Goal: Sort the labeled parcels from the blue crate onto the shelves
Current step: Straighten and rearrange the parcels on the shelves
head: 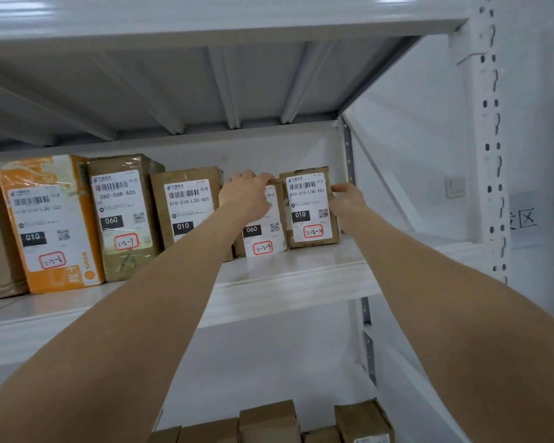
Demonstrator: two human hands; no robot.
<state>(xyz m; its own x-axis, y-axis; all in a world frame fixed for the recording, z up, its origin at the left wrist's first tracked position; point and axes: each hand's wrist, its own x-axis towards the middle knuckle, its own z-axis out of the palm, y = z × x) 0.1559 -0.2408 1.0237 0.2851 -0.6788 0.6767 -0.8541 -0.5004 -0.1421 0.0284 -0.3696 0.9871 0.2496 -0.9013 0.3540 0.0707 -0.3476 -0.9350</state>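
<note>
A row of brown labeled parcels stands upright on the white shelf (295,276). My left hand (248,195) rests on top of the small parcel marked 060 and 3-2-9 (263,231), fingers curled over its upper edge. My right hand (346,203) grips the right side of the last parcel, marked 010 (307,207), at the row's right end. Both parcels stand on the shelf, touching each other. The blue crate is out of view.
To the left stand a 010 parcel (186,206), a taped 060 parcel (122,215) and an orange-and-white parcel (52,225). The shelf's perforated upright (493,148) rises at the right. More brown parcels (269,423) sit on the lower shelf.
</note>
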